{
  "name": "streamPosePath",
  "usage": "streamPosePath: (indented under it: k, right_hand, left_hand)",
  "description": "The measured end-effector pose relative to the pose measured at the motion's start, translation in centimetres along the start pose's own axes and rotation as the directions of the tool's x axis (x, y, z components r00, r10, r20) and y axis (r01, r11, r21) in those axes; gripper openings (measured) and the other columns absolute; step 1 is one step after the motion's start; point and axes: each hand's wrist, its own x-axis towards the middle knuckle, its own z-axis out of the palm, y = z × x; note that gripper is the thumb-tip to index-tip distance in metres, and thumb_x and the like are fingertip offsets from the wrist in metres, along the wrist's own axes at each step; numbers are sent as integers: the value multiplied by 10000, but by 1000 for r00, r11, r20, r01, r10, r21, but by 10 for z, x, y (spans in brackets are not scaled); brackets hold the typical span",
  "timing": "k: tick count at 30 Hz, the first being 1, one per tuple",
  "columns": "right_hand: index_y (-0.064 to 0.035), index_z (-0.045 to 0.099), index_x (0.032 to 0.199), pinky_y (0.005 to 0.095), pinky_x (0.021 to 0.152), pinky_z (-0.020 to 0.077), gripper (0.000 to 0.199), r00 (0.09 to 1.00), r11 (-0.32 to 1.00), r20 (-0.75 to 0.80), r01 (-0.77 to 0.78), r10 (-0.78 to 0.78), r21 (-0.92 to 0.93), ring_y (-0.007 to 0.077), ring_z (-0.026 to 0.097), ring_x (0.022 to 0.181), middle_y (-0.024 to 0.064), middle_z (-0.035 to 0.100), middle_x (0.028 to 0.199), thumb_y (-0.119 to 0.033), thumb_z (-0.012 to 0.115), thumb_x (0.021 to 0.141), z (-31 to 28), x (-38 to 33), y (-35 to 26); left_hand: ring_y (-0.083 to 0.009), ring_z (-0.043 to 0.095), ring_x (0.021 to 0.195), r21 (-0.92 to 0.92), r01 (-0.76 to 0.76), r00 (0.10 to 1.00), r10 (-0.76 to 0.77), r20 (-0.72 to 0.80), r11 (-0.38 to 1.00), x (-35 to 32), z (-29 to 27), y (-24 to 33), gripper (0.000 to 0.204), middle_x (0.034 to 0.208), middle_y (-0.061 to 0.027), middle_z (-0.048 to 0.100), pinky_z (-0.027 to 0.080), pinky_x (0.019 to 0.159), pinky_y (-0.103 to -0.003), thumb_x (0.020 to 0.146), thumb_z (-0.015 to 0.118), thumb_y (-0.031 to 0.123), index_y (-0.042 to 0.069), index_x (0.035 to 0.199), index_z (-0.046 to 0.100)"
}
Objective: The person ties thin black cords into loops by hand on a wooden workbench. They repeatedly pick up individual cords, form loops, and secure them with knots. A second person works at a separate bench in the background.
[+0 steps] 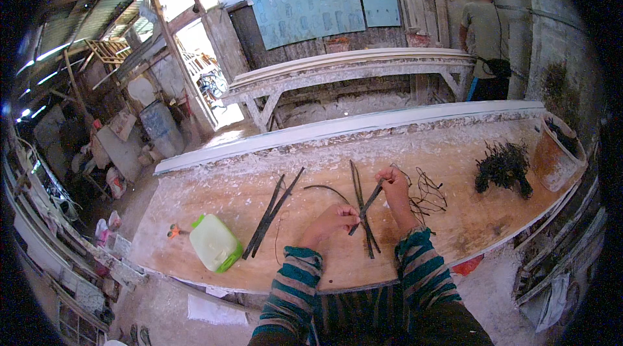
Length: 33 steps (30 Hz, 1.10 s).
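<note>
Both hands pinch one short dark strip (367, 206): the left hand (332, 221) closes its fingertips on the lower end, the right hand (394, 184) grips the upper end, so the strip slants up to the right above the workbench (454, 151). Under it, two long dark strips (362, 213) lie crossed on the board. Left of the hands, a pair of dark rods (271, 214) rests at a slant, touching along its length, and beside that lies a pale green plastic jug (214, 243) on its side. Just right of the right hand sits a loose tangle of thin wire (428, 193). Farther right are a dark bundle of wire ties (503, 167) and a rusty bucket (553, 158). Beyond a second bench (350, 67), a person (483, 38) stands facing away.
</note>
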Motion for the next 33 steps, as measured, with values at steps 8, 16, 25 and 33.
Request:
streamPosePath:
  k: [8, 16, 25, 33]
  right_hand:
    - [-59, 531, 977, 224, 571, 410, 277, 976, 967, 170, 171, -139, -190, 84, 480, 631, 3, 543, 821, -19, 650, 731, 12, -15, -19]
    - [-81, 593, 938, 271, 591, 400, 233, 832, 956, 527, 270, -173, -112, 142, 470, 671, 33, 517, 855, -13, 626, 718, 28, -48, -56]
    - [-71, 614, 875, 313, 604, 431, 136, 754, 853, 591, 482, -287, -201, 219, 525, 697, 86, 542, 785, -114, 626, 746, 27, -51, -62]
    - [-22, 576, 807, 223, 532, 381, 29, 902, 959, 403, 236, -157, -154, 86, 476, 607, 18, 530, 727, -40, 591, 789, 35, -50, -39]
  left_hand:
    - [-76, 516, 580, -152, 2, 906, -66, -419, 988, 5, -7, -2, 92, 675, 16, 555, 427, 536, -202, 821, 590, 167, 81, 789, 585]
    - [-63, 514, 569, -250, -122, 844, -33, -536, 960, 10, -12, -9, 144, 653, 23, 540, 438, 534, -197, 841, 570, 220, 91, 776, 571]
    - [-62, 522, 591, -255, -124, 855, -27, -517, 959, 14, -15, -16, 156, 708, 9, 589, 441, 540, -194, 847, 566, 223, 69, 832, 591]
    - [-62, 534, 628, -262, -124, 841, -39, -539, 957, 12, -10, -10, 117, 736, -9, 596, 442, 537, -192, 842, 570, 180, 79, 782, 564]
